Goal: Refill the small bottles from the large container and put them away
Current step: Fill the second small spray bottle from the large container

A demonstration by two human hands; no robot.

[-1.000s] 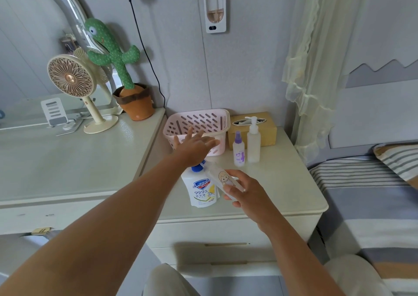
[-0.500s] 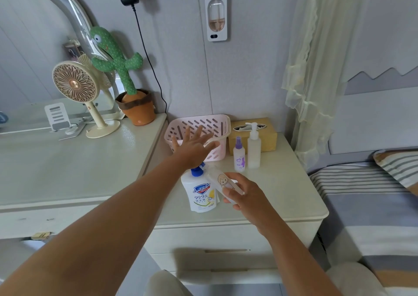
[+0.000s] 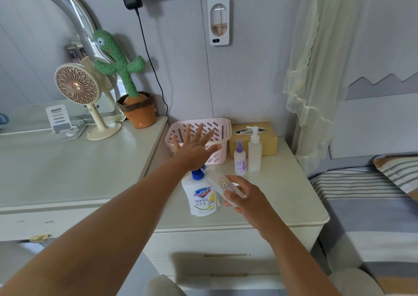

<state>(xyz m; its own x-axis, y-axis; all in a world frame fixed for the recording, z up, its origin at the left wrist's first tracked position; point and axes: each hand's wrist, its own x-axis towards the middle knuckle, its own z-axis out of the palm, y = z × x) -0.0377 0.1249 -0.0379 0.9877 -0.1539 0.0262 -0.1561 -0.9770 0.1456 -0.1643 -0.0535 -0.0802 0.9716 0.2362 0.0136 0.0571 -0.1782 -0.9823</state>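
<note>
**Cream nightstand (image 3: pixel 282 205), lower centre: all task items sit here**

We see the nightstand top filling the lower centre of the frame.

- A pink basket (image 3: pixel 222 125) stands at the back edge, centre frame, against the wall. We can't make out anything inside it.
- A yellow tissue box (image 3: pixel 269 141) is just right of the basket and touching it.
- The large container (image 3: pixel 201 198) is a white bottle with a blue pump head (image 3: pixel 198 174). It stands upright near the front edge, just below centre.
- The left hand (image 3: pixel 194 150) is over the pump head, in front of the basket. Its fingers are straight and spread, gripping nothing. We can't tell if the palm presses the pump.
- The right hand (image 3: pixel 246 198) is right of the large container. Its fingers and thumb are wrapped round the small bottle (image 3: pixel 222 184).
- A white pump bottle (image 3: pixel 255 155) stands upright in front of the tissue box.
- A spray bottle (image 3: pixel 239 162) with a purple top stands upright, just left of the pump bottle.
- The small bottle is clear with a cartoon sticker. It is tilted, and its upper end is just beside the blue pump head.
</note>
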